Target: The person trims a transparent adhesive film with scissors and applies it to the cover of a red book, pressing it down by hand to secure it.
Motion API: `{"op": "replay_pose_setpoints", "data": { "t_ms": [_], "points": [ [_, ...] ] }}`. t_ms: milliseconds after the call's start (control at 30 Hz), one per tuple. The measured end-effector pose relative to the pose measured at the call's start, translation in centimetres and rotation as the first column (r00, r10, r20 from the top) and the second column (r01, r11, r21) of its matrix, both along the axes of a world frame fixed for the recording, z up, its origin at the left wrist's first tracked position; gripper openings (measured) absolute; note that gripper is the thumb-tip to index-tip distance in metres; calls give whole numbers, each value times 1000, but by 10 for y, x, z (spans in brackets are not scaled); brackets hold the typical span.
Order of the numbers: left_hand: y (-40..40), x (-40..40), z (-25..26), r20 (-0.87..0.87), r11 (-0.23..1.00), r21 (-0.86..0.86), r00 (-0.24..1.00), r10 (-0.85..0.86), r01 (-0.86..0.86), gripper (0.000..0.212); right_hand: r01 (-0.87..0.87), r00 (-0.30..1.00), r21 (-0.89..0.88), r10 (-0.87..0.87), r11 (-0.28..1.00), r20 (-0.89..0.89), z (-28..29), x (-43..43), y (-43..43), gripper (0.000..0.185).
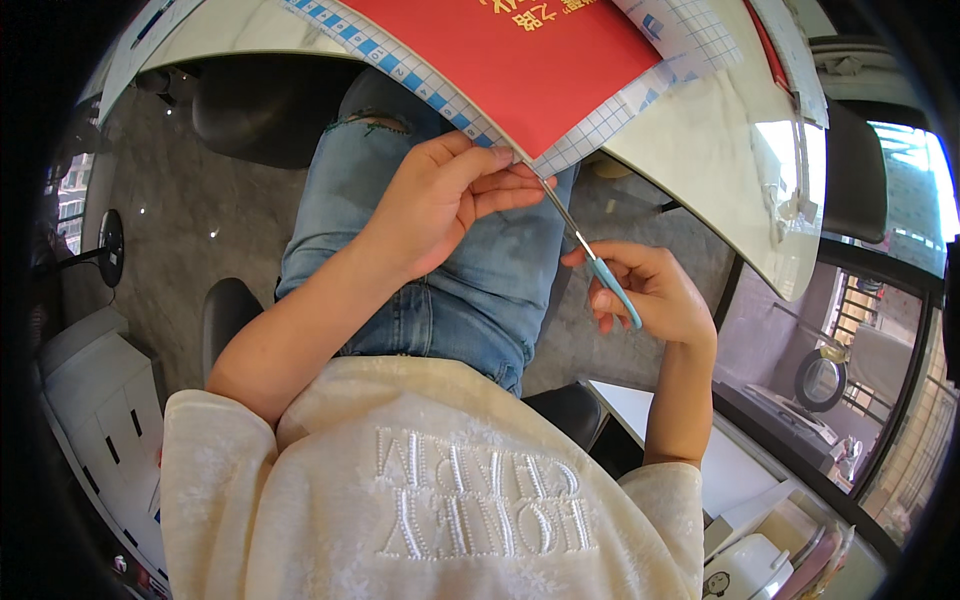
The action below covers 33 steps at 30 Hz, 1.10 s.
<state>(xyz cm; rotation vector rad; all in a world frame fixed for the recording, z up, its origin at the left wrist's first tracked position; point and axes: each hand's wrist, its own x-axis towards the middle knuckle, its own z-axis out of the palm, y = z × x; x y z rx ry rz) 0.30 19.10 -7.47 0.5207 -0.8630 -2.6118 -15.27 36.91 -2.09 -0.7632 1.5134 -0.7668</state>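
A red book (517, 67) with gold writing on its cover lies on a sheet of grid-printed covering film (592, 131). One corner juts past the table's near edge towards me. My left hand (457, 187) pinches the film and the book's edge close to that corner, thumb on top and fingers below. Scissors with light blue handles (616, 292) are in my right hand (649, 289), its fingers around the handles. Their metal blades (564, 206) point up and left to the film at the corner, close to my left fingertips. Whether the blades touch the film is hard to tell.
The book rests on a marble-patterned table (720, 150) with a rounded right end. Film curls up (686, 34) beyond the book. A dark chair (247, 109) stands under the table. White drawers (112, 420) are at the lower left, and a white cabinet (739, 465) at the lower right.
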Motion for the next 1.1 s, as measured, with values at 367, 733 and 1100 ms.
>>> {"op": "replay_pose_setpoints", "data": {
  "t_ms": [367,733,1100],
  "points": [
    [-1,0,4,0,1000,-21,1000,-10,10,27,-36,998,-52,33,998,-61,-2,-5,1,35],
    [3,2,7,-27,998,44,999,42,-41,20,-59,996,-130,50,990,-70,-9,-3,-9,35],
    [6,2,8,-40,997,-10,996,74,-74,28,-50,995,-158,36,986,-94,-12,-1,-14,33]
  ]
}}
